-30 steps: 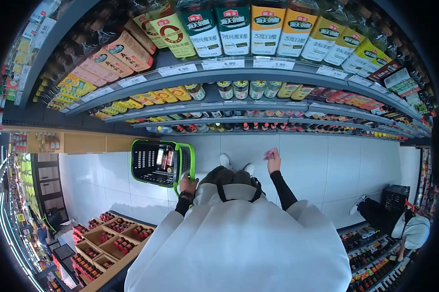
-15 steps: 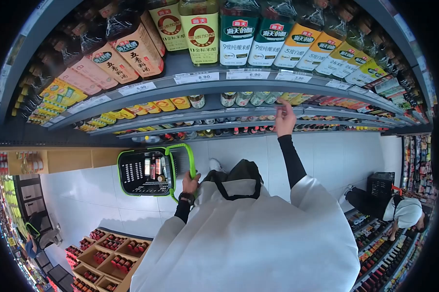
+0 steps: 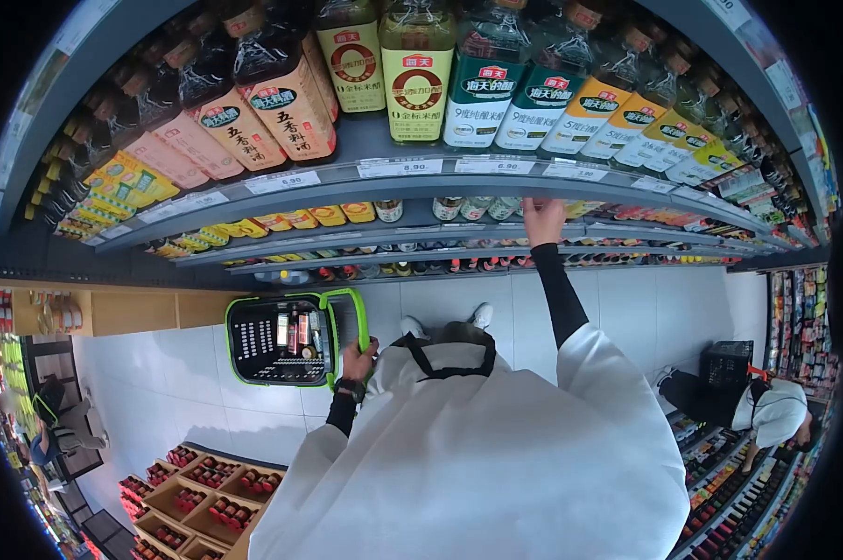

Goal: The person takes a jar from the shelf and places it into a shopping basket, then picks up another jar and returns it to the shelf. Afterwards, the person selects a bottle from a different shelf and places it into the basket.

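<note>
My left hand point(image 3: 358, 358) is closed round the bright green handle point(image 3: 363, 317) of a black shopping basket point(image 3: 253, 347), which hangs beside me on the left. Several small packaged goods point(image 3: 300, 331) lie in the basket. My right hand point(image 3: 545, 222) reaches into the shelf below the top one, beside a row of glass bottles or jars with pale labels point(image 3: 505, 207). The upper shelf's edge covers its fingertips, so I cannot see whether they grip anything.
Large vinegar bottles point(image 3: 420, 89) line the top shelf point(image 3: 459, 166) above price tags. A wooden display rack point(image 3: 197, 509) with red-packed goods stands behind me at the left. A person point(image 3: 767, 411) with a black basket bends at the right; another person point(image 3: 62, 434) is far left.
My right hand has gone deeper under the upper shelf's edge, hiding its fingertips. The view has shifted, so the top-shelf bottles sit lower and further right. My left hand keeps the basket handle.
</note>
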A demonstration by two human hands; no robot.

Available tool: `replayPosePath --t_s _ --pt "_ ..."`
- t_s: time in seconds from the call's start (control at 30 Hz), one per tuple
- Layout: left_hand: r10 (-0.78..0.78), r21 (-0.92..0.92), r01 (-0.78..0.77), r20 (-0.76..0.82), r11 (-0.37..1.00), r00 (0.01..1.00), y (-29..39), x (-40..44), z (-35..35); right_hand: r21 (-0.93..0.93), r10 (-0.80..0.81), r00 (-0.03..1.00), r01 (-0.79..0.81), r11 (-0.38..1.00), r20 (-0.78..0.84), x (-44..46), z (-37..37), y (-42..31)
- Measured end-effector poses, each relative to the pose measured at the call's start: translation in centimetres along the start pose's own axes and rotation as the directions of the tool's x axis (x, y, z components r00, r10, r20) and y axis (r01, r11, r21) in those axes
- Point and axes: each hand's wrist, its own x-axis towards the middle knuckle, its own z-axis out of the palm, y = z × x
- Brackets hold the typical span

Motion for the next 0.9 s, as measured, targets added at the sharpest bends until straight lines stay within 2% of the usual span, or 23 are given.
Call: replayPosePath --t_s 0.03,0.13,0.23,0.33,0.57,0.67,0.9 --pt "0.003 0.009 -0.003 -0.011 1.0 1.0 0.4 -0.2 0.1 -0.033 -0.022 0.999 0.021 0.999 -0.026 -0.2 -0.6 -1.1" --pt "-0.013 0.049 0.014 -0.029 0.999 0.999 0.7 0.0 0.1 0.205 0.186 0.971 -0.154 0.967 -0.148 -1.6 -2.1 -4.7" --pt "-0.018 0.037 0.019 -0.037 0.999 0.999 1.3 0.3 0.0 0.175 0.136 0.975 -0.105 0.979 -0.175 -2.4 -1.4 -2.9" --pt "-0.007 0.034 0.008 -0.033 0.999 0.999 1.7 1.0 -0.3 0.238 0.16 0.985 -0.141 0.961 -0.065 -1.7 -2.2 -3.5" --pt "0.039 -0.044 -0.042 -0.072 0.998 0.997 -0.2 2.8 -0.7 0.312 0.171 0.985 -0.155 0.937 -0.023 -1.1 -1.3 -2.2" --pt "-0.026 -0.042 0.024 -0.061 0.999 0.998 0.0 2.6 -0.7 0.32 0.193 0.981 -0.187 0.929 0.012 -1.8 -0.8 -1.5" --pt "-0.051 -0.011 0.051 -0.055 0.999 0.997 1.8 1.3 -0.4 0.413 0.205 0.977 -0.214 0.885 0.066 -3.0 -1.2 -1.9"
